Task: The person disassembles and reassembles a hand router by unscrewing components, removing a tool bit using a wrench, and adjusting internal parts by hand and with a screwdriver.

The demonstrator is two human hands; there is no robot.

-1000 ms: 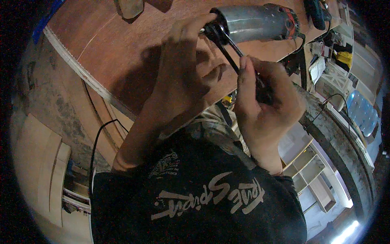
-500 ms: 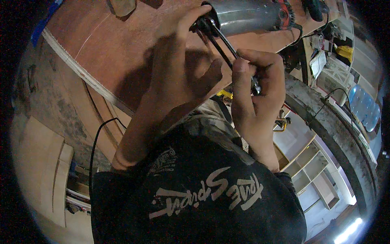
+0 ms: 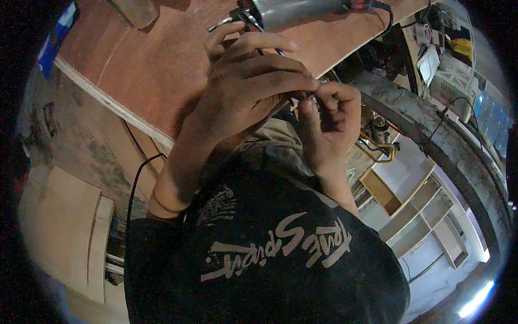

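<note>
A grey cylindrical power tool motor [image 3: 297,13] lies on its side on the reddish wooden board. At its left end sit metal wrenches [image 3: 252,20], with thin handles slanting down toward me. My left hand [image 3: 243,89] reaches across these handles, its fingers bent over them and its fingertips meeting my right hand. My right hand [image 3: 330,116] is closed in a pinch at the lower handle ends, thumb and index finger together. A shiny metal bit shows between the fingertips. Most of the handles are hidden behind my left fingers.
The board [image 3: 151,70] has a pale raw edge on the left. A wooden block [image 3: 137,12] lies at the far left. A black cable [image 3: 132,189] hangs by my left arm. Right are a grey curved ledge [image 3: 399,97], a white crate [image 3: 453,86], and shelving [image 3: 415,216] below.
My left hand has come away from the motor's end, down along the wrench handles to my right hand. The motor now appears higher and further left in view.
</note>
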